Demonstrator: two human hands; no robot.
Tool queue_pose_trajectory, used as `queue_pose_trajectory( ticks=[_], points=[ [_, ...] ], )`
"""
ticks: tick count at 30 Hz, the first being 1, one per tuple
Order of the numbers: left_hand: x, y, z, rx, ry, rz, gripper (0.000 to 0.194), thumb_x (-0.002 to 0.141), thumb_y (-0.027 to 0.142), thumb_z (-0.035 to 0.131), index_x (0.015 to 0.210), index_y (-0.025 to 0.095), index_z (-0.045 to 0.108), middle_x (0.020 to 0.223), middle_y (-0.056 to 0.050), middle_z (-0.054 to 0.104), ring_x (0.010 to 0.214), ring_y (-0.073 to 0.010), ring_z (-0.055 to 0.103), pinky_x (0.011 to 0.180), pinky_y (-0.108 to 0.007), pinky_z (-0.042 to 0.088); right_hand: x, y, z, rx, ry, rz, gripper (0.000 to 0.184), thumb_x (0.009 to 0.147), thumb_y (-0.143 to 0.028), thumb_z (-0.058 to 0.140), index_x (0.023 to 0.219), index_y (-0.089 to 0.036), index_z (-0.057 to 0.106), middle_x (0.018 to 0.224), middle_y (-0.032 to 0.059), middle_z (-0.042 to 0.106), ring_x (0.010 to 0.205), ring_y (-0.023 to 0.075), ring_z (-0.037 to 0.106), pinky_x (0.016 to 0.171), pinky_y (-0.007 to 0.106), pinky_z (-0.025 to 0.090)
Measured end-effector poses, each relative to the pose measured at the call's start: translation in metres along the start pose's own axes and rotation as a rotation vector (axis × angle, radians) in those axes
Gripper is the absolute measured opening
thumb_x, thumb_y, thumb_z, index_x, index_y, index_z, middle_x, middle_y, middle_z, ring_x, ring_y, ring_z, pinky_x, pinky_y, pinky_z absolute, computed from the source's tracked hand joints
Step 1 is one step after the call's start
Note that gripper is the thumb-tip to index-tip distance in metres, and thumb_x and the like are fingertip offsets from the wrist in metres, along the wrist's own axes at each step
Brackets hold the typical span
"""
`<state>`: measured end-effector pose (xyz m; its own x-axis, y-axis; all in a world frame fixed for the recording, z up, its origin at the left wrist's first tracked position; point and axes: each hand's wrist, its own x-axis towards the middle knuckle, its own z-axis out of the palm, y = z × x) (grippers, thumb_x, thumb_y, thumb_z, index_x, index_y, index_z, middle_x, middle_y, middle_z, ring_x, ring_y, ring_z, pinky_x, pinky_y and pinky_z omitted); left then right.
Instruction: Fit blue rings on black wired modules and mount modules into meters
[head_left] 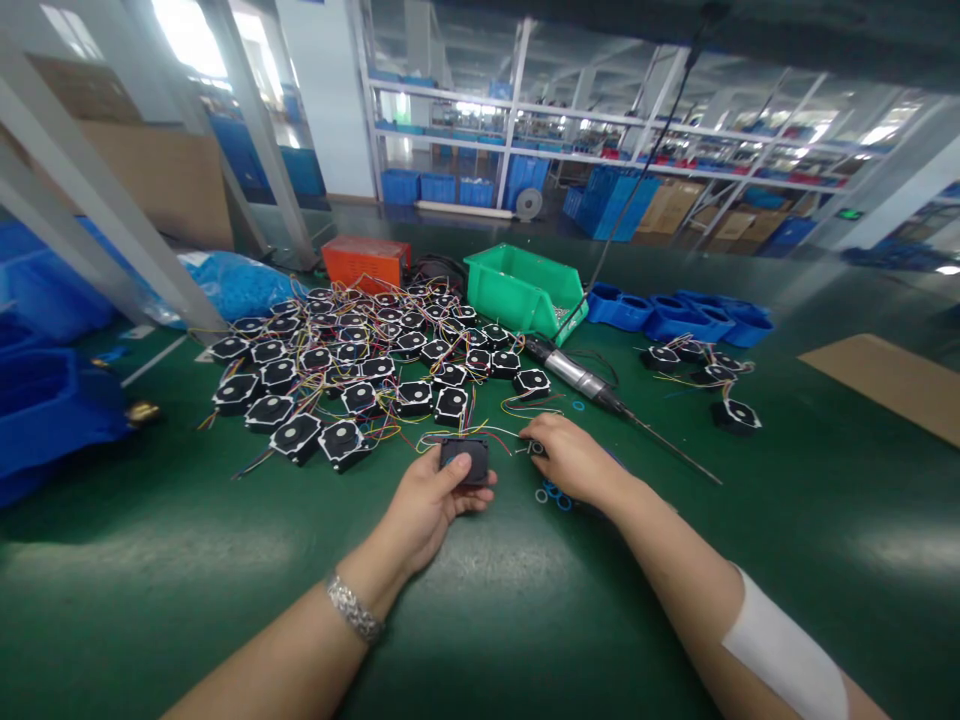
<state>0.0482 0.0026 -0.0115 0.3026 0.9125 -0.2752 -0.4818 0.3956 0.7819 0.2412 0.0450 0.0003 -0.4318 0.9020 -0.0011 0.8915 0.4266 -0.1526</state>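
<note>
My left hand (442,490) grips a small square black motor (466,460), thumb across its flat face and fingers beneath. Coloured wires trail from the motor's far side. To its right, my right hand (566,452) is low over the green table, fingers curled together at the tips. A few small screws (523,451) and a pale ring (536,448) show by those fingertips; what is pinched, if anything, I cannot make out. Just below that hand lie several blue rings (559,497) and a whitish ring (541,496).
Many black motors (360,398) with tangled wires cover the left middle. Behind stand an orange box (366,262) and a green bin (517,285). An electric screwdriver (577,375) with a long bit lies right of centre, its cord rising. Blue trays (682,318) and cardboard (892,385) sit farther right.
</note>
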Motion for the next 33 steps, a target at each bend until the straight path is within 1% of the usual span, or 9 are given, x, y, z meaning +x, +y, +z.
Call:
queue_pose_trajectory(
  ticks=[4,8,13,16,21,24,27,30,33],
  points=[
    [-0.001,0.002,0.001,0.05,-0.006,0.02,0.03,0.069,0.027,0.059,0.091,0.011,0.046,0.07,-0.009,0.063,0.05,-0.0105,0.056,0.047,-0.021,0.042,0.002,-0.003,0.002,-0.104,-0.032,0.004,0.021,0.073,-0.01,0.044,0.087,-0.014,0.06,0.084,0.0058,0.052,0.085,0.0146,0.048,0.078,0.024,0.038],
    [-0.001,0.0,0.001,0.046,-0.017,0.036,0.033,0.064,0.02,0.064,0.09,0.013,0.046,0.081,-0.008,0.062,0.049,-0.0073,0.054,0.046,-0.018,0.039,0.002,-0.013,0.0,-0.223,-0.037,-0.016,0.017,0.075,-0.009,0.041,0.075,-0.012,0.058,0.076,0.0064,0.052,0.077,0.015,0.049,0.071,0.025,0.039],
    [-0.001,-0.002,-0.001,-0.057,-0.088,0.035,0.041,0.061,0.015,0.066,0.098,0.018,0.048,0.086,-0.004,0.059,0.066,-0.013,0.058,0.057,-0.023,0.043,-0.004,-0.031,-0.009,-0.302,-0.087,0.001,0.015,0.075,-0.009,0.043,0.079,-0.011,0.057,0.077,0.0091,0.053,0.076,0.0156,0.051,0.068,0.024,0.039],
    [-0.001,-0.003,0.0,-0.084,-0.115,0.078,0.029,0.065,0.021,0.063,0.093,0.017,0.054,0.085,-0.004,0.058,0.074,-0.0153,0.056,0.064,-0.027,0.044,-0.007,-0.038,-0.014,-0.331,-0.132,0.026,0.017,0.075,-0.009,0.042,0.081,-0.011,0.057,0.077,0.0099,0.054,0.075,0.0178,0.052,0.065,0.025,0.039],
    [0.0,-0.005,-0.001,-0.041,-0.015,0.086,0.023,0.058,0.016,0.068,0.08,0.014,0.06,0.081,-0.003,0.061,0.072,-0.0134,0.055,0.067,-0.026,0.043,-0.009,-0.032,-0.014,-0.299,-0.152,0.026,0.017,0.071,-0.007,0.043,0.079,-0.012,0.057,0.076,0.0087,0.055,0.073,0.0173,0.053,0.064,0.025,0.04],
    [0.0,-0.005,-0.002,-0.023,0.022,0.095,0.029,0.052,0.01,0.071,0.079,0.013,0.06,0.077,-0.002,0.063,0.068,-0.0106,0.055,0.066,-0.022,0.041,-0.007,-0.022,-0.011,-0.228,-0.098,0.054,0.018,0.069,-0.006,0.044,0.078,-0.011,0.058,0.076,0.0077,0.055,0.074,0.015,0.052,0.067,0.023,0.039],
    [0.001,-0.004,-0.002,0.02,0.035,0.125,0.035,0.049,0.007,0.071,0.081,0.013,0.06,0.075,-0.002,0.062,0.066,-0.0104,0.054,0.063,-0.021,0.041,-0.005,-0.017,-0.01,-0.078,0.015,0.111,0.019,0.072,-0.009,0.043,0.079,-0.013,0.061,0.079,0.0061,0.055,0.078,0.0128,0.051,0.072,0.022,0.039],
    [0.0,-0.003,-0.001,0.054,0.042,0.132,0.036,0.049,0.004,0.068,0.083,0.014,0.059,0.076,-0.001,0.062,0.065,-0.0106,0.054,0.061,-0.022,0.041,-0.003,-0.021,-0.012,0.221,0.178,0.185,0.017,0.074,-0.014,0.046,0.08,-0.015,0.061,0.081,0.0028,0.056,0.076,0.0093,0.051,0.074,0.021,0.039],
    [-0.001,-0.002,0.0,0.054,0.047,0.128,0.04,0.049,0.001,0.065,0.085,0.015,0.058,0.077,-0.001,0.062,0.066,-0.0111,0.054,0.061,-0.021,0.04,-0.004,-0.032,-0.015,0.65,0.213,0.289,0.012,0.07,-0.018,0.051,0.078,-0.013,0.059,0.072,0.001,0.057,0.065,0.0068,0.051,0.064,0.018,0.041]
  ],
)
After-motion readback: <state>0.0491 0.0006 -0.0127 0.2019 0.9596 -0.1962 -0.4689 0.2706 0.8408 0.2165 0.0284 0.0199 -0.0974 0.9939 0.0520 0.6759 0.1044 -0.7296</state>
